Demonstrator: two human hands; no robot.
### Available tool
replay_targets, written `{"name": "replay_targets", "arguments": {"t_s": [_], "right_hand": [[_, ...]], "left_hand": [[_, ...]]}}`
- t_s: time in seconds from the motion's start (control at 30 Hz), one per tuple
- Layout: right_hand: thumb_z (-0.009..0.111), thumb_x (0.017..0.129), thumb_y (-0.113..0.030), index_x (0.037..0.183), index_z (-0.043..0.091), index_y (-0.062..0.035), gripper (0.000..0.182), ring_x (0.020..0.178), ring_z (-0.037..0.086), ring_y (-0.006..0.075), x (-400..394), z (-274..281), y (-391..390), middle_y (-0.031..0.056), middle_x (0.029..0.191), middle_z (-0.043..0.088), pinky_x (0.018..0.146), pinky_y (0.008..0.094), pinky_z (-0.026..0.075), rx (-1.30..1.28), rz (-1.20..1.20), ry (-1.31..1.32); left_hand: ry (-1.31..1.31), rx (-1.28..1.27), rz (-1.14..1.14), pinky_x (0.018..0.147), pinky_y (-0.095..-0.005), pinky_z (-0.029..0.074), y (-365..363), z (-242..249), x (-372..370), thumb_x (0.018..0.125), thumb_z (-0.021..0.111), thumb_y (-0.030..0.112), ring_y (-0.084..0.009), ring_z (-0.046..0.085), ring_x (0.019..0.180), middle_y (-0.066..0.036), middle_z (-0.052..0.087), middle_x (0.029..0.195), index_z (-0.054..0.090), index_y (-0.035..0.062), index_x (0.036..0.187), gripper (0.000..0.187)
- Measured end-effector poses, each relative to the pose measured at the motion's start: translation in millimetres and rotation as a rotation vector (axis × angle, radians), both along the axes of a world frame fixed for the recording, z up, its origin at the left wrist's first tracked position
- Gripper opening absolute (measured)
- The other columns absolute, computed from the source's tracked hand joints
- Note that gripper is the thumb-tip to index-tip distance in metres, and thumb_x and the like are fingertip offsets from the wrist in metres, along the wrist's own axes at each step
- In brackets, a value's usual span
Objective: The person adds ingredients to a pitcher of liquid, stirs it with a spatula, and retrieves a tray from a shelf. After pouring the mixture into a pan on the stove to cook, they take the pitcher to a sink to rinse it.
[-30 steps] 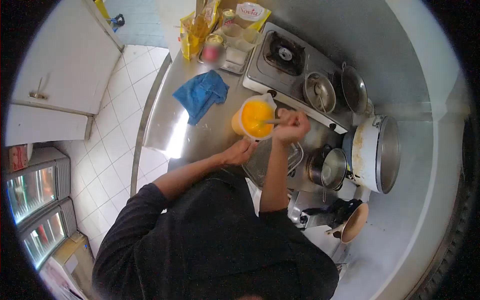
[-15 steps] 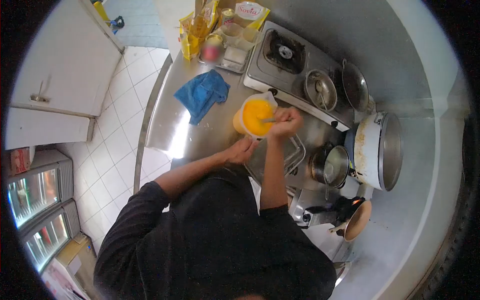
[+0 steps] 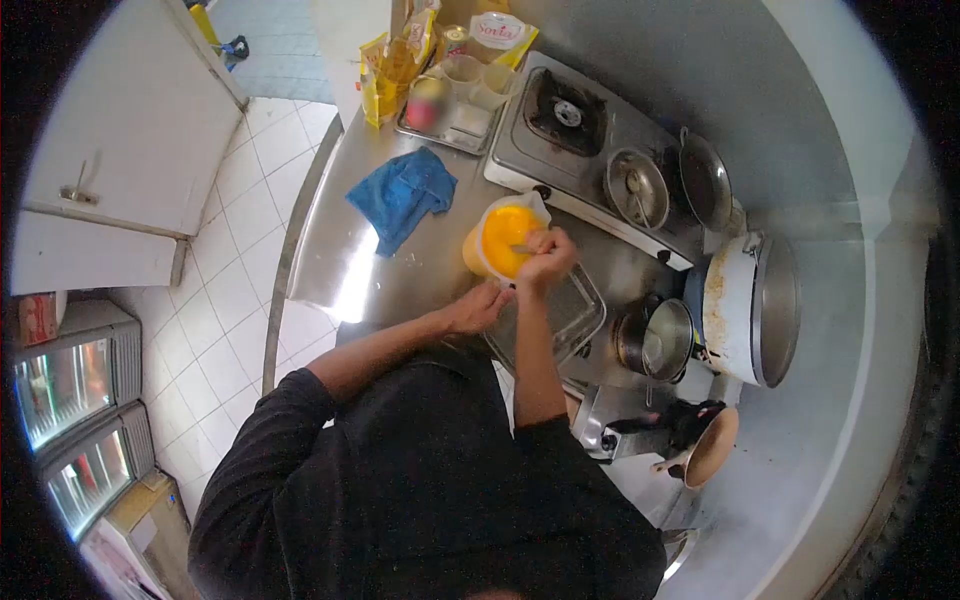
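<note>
A translucent plastic jug (image 3: 473,254) of bright orange-yellow liquid (image 3: 506,238) stands on the steel counter, leaning slightly. My left hand (image 3: 482,306) is closed round the jug's handle on the side near me, and the fingers hide most of it. Above the rim, my right hand (image 3: 548,262) grips a metal utensil (image 3: 521,249) whose lower end is under the liquid, so its kind cannot be made out. Beneath my right forearm lies a clear rectangular glass dish (image 3: 590,334).
A blue cloth (image 3: 404,196) lies left of the jug. Beyond it sits a metal tray (image 3: 462,140) with cups and a can. A gas stove (image 3: 520,165) carries a pan (image 3: 638,190). Pots, including a large white one (image 3: 728,310), stand at the right.
My right hand has swung left and toward me over the jug, moving the utensil through the liquid. My left hand keeps its hold on the handle.
</note>
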State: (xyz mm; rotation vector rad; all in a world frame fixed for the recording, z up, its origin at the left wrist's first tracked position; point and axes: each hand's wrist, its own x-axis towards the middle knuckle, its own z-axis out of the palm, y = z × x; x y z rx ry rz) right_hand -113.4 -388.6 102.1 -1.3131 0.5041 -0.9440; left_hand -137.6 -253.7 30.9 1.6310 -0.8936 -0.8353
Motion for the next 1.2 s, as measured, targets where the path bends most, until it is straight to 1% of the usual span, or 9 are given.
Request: {"name": "replay_targets", "arguments": {"t_s": [0.17, 0.2, 0.43, 0.57, 0.63, 0.87, 0.97, 1.13, 1.2], "right_hand": [[0.039, 0.083, -0.019, 0.054, 0.031, -0.0111, 0.031, 0.044, 0.028, 0.0112, -5.6, 50.1, 6.6, 0.0, 0.047, 0.031, 0.054, 0.0304, 0.039, 0.172, -0.076, -0.347], [0.039, 0.086, -0.024, 0.056, 0.031, -0.0119, 0.034, 0.046, 0.027, 0.0127, -1.9, 29.8, 15.0, -0.0003, 0.05, 0.028, 0.059, 0.0328, 0.036, 0.063, -0.256, 0.015], [0.034, 0.097, -0.025, 0.062, 0.044, -0.0051, 0.041, 0.058, 0.05, 0.0162, -17.5, 10.4, -2.4, 0.0061, 0.058, 0.048, 0.065, 0.0309, 0.047, -0.069, 0.293, 0.032], [0.035, 0.096, -0.026, 0.062, 0.045, -0.0035, 0.042, 0.058, 0.05, 0.0157, 5.6, 54.5, -2.5, 0.0064, 0.059, 0.049, 0.063, 0.0291, 0.046, -0.515, 0.558, 0.056], [0.037, 0.095, -0.025, 0.059, 0.044, -0.0035, 0.043, 0.055, 0.048, 0.0152, 14.4, 44.2, -4.5, 0.0056, 0.057, 0.047, 0.059, 0.0283, 0.043, -0.351, 0.736, 0.088], [0.042, 0.087, -0.017, 0.052, 0.033, -0.0086, 0.038, 0.043, 0.034, 0.0123, 2.4, 63.7, -3.3, 0.0022, 0.049, 0.037, 0.044, 0.0282, 0.029, 0.287, 0.242, -0.239], [0.042, 0.088, -0.022, 0.053, 0.032, -0.01, 0.038, 0.042, 0.028, 0.0104, 6.0, 42.1, 0.1, 0.0, 0.048, 0.033, 0.043, 0.0277, 0.024, -0.177, 0.105, -0.041], [0.041, 0.088, -0.021, 0.051, 0.035, -0.0089, 0.04, 0.042, 0.031, 0.0113, -8.2, 66.5, -5.2, 0.0009, 0.047, 0.034, 0.043, 0.0273, 0.027, 0.227, 0.322, -0.328], [0.041, 0.087, -0.021, 0.052, 0.032, -0.0094, 0.038, 0.043, 0.033, 0.0117, -3.3, 37.6, -0.6, 0.0019, 0.047, 0.034, 0.044, 0.027, 0.028, -0.072, 0.132, -0.057]], "left_hand": [[0.063, 0.096, -0.069, 0.093, -0.0435, 0.04, 3.7, 11.7, 7.8, 0.101, 0.032, 0.031, -0.0377, 0.053, 0.107, -0.023, 0.056, 0.111, 0.044, -0.0006, 0.12, 0.039], [0.051, 0.132, -0.111, 0.092, -0.0437, 0.04, 5.3, 17.1, 10.7, 0.101, 0.032, 0.031, -0.038, 0.054, 0.107, -0.023, 0.056, 0.111, 0.044, -0.0005, 0.119, 0.039], [-0.022, 0.079, -0.033, 0.092, -0.0445, 0.04, 10.2, 18.8, 6.7, 0.101, 0.032, 0.034, -0.0394, 0.054, 0.107, -0.026, 0.056, 0.108, 0.044, -0.0021, 0.119, 0.042], [0.018, 0.117, -0.057, 0.093, -0.0444, 0.04, 8.4, 21.3, 8.0, 0.101, 0.032, 0.035, -0.0389, 0.054, 0.107, -0.026, 0.056, 0.108, 0.044, -0.0029, 0.118, 0.043], [0.003, 0.138, -0.083, 0.093, -0.0448, 0.04, 8.6, 23.5, 9.6, 0.101, 0.032, 0.035, -0.0394, 0.054, 0.107, -0.027, 0.056, 0.108, 0.044, -0.003, 0.119, 0.044], [0.017, -0.045, 0.045, 0.087, -0.049, 0.04, 8.5, 26.8, 5.4, 0.1, 0.034, 0.033, -0.0451, 0.052, 0.099, -0.03, 0.054, 0.102, 0.048, -0.0045, 0.105, 0.04], [0.065, -0.034, 0.002, 0.09, -0.0474, 0.04, 10.2, 24.0, 2.7, 0.1, 0.035, 0.032, -0.0431, 0.052, 0.104, -0.029, 0.055, 0.107, 0.047, -0.0038, 0.111, 0.04], [0.024, -0.083, 0.062, 0.098, -0.0423, 0.037, 16.0, 59.6, 6.5, 0.101, 0.035, 0.034, -0.0388, 0.051, 0.114, -0.026, 0.055, 0.117, 0.043, -0.0025, 0.124, 0.044], [0.083, -0.009, 0.025, 0.1, -0.0417, 0.036, 12.1, 35.3, 5.0, 0.101, 0.035, 0.034, -0.0386, 0.049, 0.117, -0.026, 0.054, 0.119, 0.042, -0.0018, 0.126, 0.045]]}}
